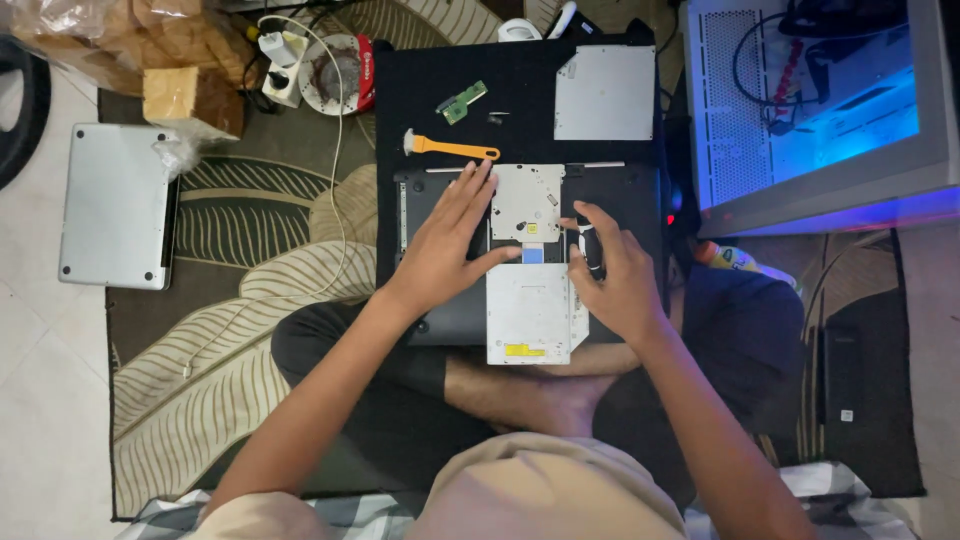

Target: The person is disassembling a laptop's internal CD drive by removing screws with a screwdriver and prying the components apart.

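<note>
Grey drive (530, 312), perhaps under both hands

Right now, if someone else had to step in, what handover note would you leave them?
Left hand: flat on the open laptop base, fingers spread, holding nothing.
Right hand: grips a small black-and-white tool, seemingly a screwdriver.
Done: silver optical drive is partly out over the near edge.
Set aside on the black mat: orange pry tool, green circuit board, grey plate.
Left: drive not yet fully removed.
</note>
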